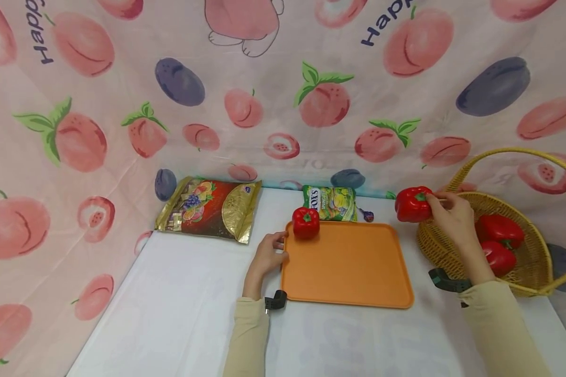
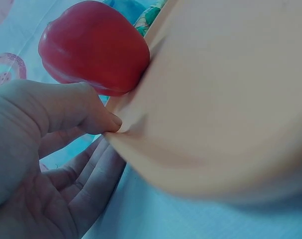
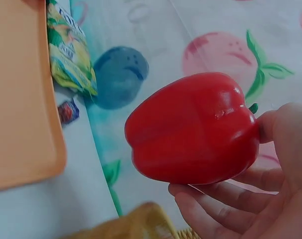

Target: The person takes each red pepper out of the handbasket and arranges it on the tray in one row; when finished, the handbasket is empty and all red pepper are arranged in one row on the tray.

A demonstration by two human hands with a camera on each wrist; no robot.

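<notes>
An orange tray [image 1: 346, 267] lies on the white table, and my left hand [image 1: 267, 256] pinches its left rim between thumb and fingers, as the left wrist view shows. One red bell pepper [image 1: 305, 223] sits in the tray's back left corner, just beyond that hand. My right hand [image 1: 453, 215] holds another red bell pepper [image 3: 193, 129] by its stem end, raised between the tray and the wicker basket [image 1: 434, 251]. Inside the basket lie two more red peppers [image 1: 500, 230], partly covered by my right forearm.
A gold and red candy bag [image 1: 207, 208] lies at the back left. Behind the tray is a green Fox's candy bag [image 1: 335, 203], with a small wrapped candy [image 1: 367, 215] beside it. The basket's tall handle [image 1: 523, 151] arches over the right side. A fruit-print cloth [image 1: 264, 104] hangs behind the table.
</notes>
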